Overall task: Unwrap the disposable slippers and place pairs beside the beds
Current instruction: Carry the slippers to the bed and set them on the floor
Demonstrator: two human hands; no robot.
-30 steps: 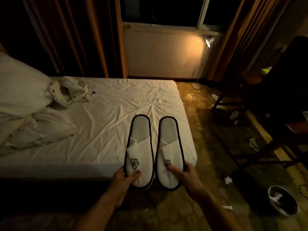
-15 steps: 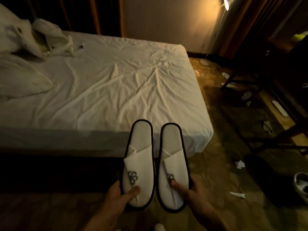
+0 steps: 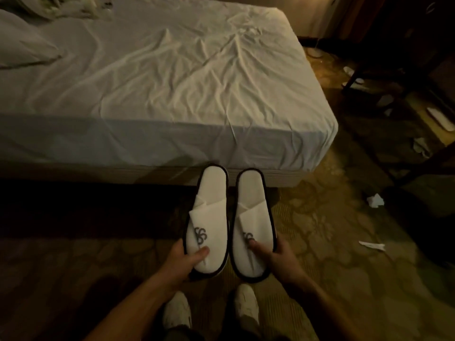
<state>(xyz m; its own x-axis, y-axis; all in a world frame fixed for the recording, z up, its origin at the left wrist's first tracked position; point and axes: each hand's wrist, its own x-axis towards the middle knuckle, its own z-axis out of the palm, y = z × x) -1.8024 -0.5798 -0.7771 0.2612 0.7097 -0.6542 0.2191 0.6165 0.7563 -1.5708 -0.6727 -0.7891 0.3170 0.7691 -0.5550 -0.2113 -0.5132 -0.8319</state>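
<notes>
The room is dim and warm-lit, with a patterned carpet (image 3: 320, 242) in browns and golds that runs from under the person's feet out to the right. The bed (image 3: 172, 82) fills the upper left, its white sheet wrinkled in long creases and pulled down over the near side; a pillow (image 3: 27, 48) lies at its left end, and some crumpled cloth (image 3: 71, 7) sits at the far top corner. Below the mattress a paler base strip shows, and under that the floor falls into deep shadow. Scraps of white paper (image 3: 375, 200) lie scattered on the carpet to the right, one crumpled and one a flat strip nearer the viewer. Dark wooden furniture legs (image 3: 418, 166) stand at the far right, hard to make out. Close to the bed's near corner the person holds a pair of white slippers side by side, toes toward them, heels toward the bed. The left hand (image 3: 183, 260) grips the toe of the left slipper (image 3: 209, 217), thumb on top. The right hand (image 3: 278, 257) grips the right slipper (image 3: 254, 225) the same way. Whether the soles touch the carpet I cannot tell. White shoes (image 3: 177, 313) show below.
</notes>
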